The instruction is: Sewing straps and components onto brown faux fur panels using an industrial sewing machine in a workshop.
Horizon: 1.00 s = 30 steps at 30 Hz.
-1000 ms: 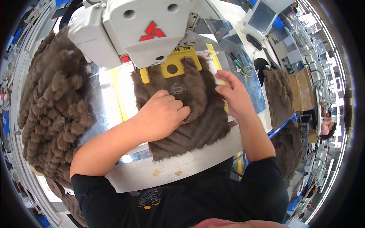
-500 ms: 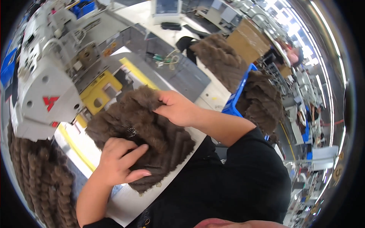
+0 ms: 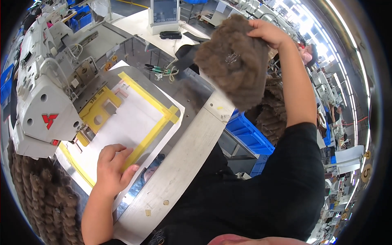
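Note:
A brown fur piece (image 3: 234, 61) hangs from my right hand (image 3: 267, 33), pinched at its upper right edge and lifted over the table's far right side. A small silvery patch of thread or print shows on its face. My left hand (image 3: 112, 169) hovers over or rests on the white sheet (image 3: 126, 116) bordered with yellow tape, fingers apart and holding nothing. Whether it touches the sheet I cannot tell. Beyond that hand, a yellow template plate (image 3: 98, 116) lies beside the head of a white sewing machine (image 3: 49, 110).
Blue crates (image 3: 249, 130) with brown fur stand right of the table edge (image 3: 192, 141). More ribbed brown fur (image 3: 45, 196) hangs at the lower left. Green-handled tools (image 3: 157, 69) lie behind the sheet; a screen (image 3: 164, 14) stands at the back.
The fur piece has left the taped sheet, carried up and to the right by my right hand. My left hand no longer touches it and has shifted slightly lower. The sheet now shows.

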### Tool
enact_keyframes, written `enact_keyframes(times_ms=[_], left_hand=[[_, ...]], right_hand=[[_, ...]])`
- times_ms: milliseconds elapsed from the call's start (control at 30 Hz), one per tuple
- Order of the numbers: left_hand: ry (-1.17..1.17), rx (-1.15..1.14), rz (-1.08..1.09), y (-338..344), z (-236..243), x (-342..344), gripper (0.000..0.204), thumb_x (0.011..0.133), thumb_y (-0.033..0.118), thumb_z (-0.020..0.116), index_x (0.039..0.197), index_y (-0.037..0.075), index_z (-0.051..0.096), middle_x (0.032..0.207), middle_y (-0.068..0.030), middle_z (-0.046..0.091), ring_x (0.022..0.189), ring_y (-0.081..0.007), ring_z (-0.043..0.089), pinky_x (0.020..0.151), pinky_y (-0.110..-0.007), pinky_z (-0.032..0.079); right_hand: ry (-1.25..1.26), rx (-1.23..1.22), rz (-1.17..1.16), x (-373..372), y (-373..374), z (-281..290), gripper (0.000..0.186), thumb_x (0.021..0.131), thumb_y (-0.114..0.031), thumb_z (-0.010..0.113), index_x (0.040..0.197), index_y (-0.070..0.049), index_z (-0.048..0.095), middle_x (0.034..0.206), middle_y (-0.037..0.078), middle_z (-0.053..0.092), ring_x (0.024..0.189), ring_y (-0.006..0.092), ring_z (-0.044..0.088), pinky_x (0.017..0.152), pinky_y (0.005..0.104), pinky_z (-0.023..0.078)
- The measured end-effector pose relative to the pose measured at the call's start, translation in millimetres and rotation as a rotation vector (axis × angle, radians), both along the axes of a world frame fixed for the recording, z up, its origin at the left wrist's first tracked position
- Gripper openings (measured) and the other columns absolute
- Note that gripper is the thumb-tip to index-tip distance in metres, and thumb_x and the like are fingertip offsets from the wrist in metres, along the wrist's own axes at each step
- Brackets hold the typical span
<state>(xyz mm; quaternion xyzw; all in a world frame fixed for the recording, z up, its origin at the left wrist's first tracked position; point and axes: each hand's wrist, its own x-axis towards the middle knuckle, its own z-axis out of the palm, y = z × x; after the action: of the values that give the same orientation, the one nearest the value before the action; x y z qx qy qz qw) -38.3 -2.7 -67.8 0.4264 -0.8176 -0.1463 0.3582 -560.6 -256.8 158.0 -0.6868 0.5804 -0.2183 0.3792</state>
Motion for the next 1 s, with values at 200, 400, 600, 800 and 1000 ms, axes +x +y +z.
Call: enact_keyframes(times_ms=[200, 400, 600, 800, 1000], left_hand=[[-0.030, 0.046, 0.031, -3, -3, 4, 0.038, 0.082, 0.031, 0.080, 0.107, 0.003, 0.073, 0.107, -0.0173, 0.065, 0.097, -0.0361, 0.063, 0.086, -0.044, 0.052], [-0.097, 0.067, 0.032, -9, -4, 4, 0.036, 0.080, 0.028, 0.081, 0.105, 0.003, 0.074, 0.109, -0.0165, 0.067, 0.101, -0.0364, 0.063, 0.090, -0.044, 0.051], [-0.100, 0.097, 0.062, -7, -4, 5, 0.035, 0.080, 0.027, 0.082, 0.105, 0.003, 0.074, 0.110, -0.0160, 0.067, 0.101, -0.0359, 0.063, 0.092, -0.044, 0.050], [-0.110, 0.111, 0.057, -8, -3, 3, 0.035, 0.080, 0.026, 0.082, 0.106, 0.003, 0.074, 0.111, -0.0156, 0.066, 0.103, -0.0348, 0.063, 0.092, -0.044, 0.049], [-0.112, 0.132, 0.041, -8, -1, 4, 0.035, 0.079, 0.021, 0.082, 0.106, 0.002, 0.074, 0.112, -0.0172, 0.066, 0.103, -0.0364, 0.062, 0.092, -0.043, 0.051]], right_hand=[[0.537, -0.295, -0.496, -72, -53, -76, 0.048, 0.098, -0.051, 0.062, 0.115, -0.008, 0.073, 0.096, 0.013, 0.074, 0.090, 0.0220, 0.069, 0.071, 0.0387, 0.056], [0.546, -0.195, -0.377, -82, -20, -161, 0.051, 0.087, -0.050, 0.075, 0.111, -0.005, 0.075, 0.107, 0.017, 0.075, 0.098, 0.0294, 0.071, 0.080, 0.0420, 0.056], [0.804, -0.414, -0.489, -53, -13, -131, 0.055, 0.080, -0.046, 0.080, 0.112, -0.002, 0.071, 0.119, 0.022, 0.072, 0.113, 0.0353, 0.068, 0.097, 0.0422, 0.052], [0.797, -0.392, -0.477, -85, -9, -153, 0.051, 0.083, -0.038, 0.080, 0.116, -0.001, 0.070, 0.117, 0.024, 0.071, 0.116, 0.0360, 0.066, 0.098, 0.0426, 0.050], [0.316, -0.316, -0.460, -63, -39, -130, 0.027, 0.091, -0.017, 0.069, 0.112, 0.000, 0.072, 0.087, 0.006, 0.071, 0.063, 0.0120, 0.058, 0.063, 0.0311, 0.049]])
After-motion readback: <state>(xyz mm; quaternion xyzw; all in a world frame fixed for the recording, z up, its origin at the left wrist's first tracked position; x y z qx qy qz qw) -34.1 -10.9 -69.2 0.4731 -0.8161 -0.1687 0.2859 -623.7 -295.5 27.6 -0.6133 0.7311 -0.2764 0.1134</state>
